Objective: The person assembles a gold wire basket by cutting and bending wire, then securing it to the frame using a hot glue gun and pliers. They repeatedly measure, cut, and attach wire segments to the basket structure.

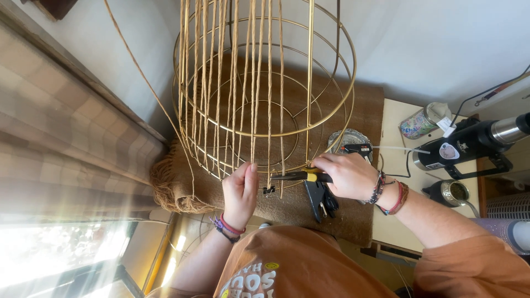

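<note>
Both hands on the gold wire frame (309,83), cords strung down it.

Left to right: checked curtain (61,127) at left; left hand (241,190) pinching a tan cord (253,110) near the frame's lower ring; small black clip (269,190) just beside it; right hand (349,175) closed on yellow-handled pliers (298,176), tip at the ring. Frame sits on a brown mat (364,110). Glue gun (358,149), black flask (469,144) to the right.

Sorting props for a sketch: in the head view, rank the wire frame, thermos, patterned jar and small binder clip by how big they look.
1. Wire frame, though it is nearest the camera.
2. Thermos.
3. Patterned jar.
4. Binder clip.
</note>
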